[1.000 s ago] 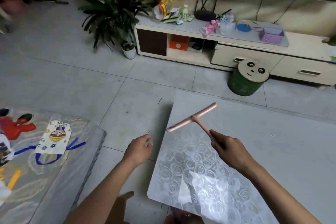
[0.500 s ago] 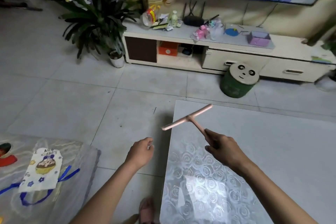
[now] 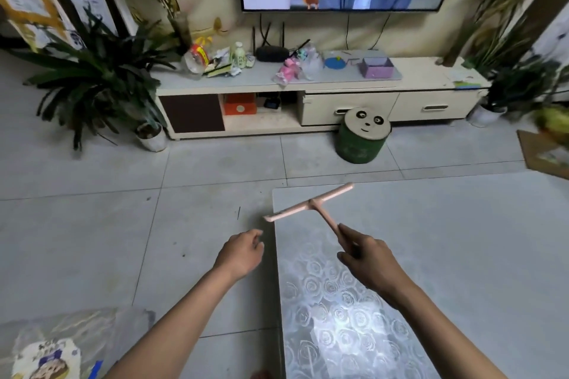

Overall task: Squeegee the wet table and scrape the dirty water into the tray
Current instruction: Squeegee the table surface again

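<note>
A pink T-shaped squeegee (image 3: 309,202) hangs over the far left corner of the grey table (image 3: 446,240), whose top carries a glossy rose pattern near me. My right hand (image 3: 366,255) grips the squeegee's handle, with the blade pointing away and tilted up to the right. Just left of the table's edge, over the floor, my left hand (image 3: 243,251) hovers with loosely curled fingers and holds nothing. No tray shows in this view.
A green panda-faced stool (image 3: 361,135) stands on the tiled floor beyond the table. Behind it runs a cluttered TV cabinet (image 3: 308,101) under a wall screen. Potted plants (image 3: 101,83) flank the cabinet. A plastic-covered mat (image 3: 61,344) lies at lower left.
The view has swung up and to the right, bringing the TV into sight. Both hands keep their pose; the squeegee stays over the table's far left corner.
</note>
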